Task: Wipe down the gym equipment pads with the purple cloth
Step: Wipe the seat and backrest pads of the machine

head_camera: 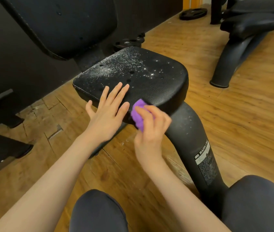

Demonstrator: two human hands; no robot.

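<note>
Right hand (151,128) grips the bunched purple cloth (138,114) against the near edge of the seat pad (149,76); left hand (107,113) lies flat on the pad beside it.

The right hand's fingers curl round the cloth, which touches the pad's front rim. The left hand's fingers are straight and spread, with the fingertips on the pad's top surface. The seat pad is black, and its far half is speckled with fine droplets. A curved black support post (193,139) bearing a warning label (204,162) runs from under the pad toward the person's knees. A back pad (62,22) stands behind the seat. A second bench (250,24) and a weight plate (193,13) rest on the wood floor (241,123) at upper right.
</note>
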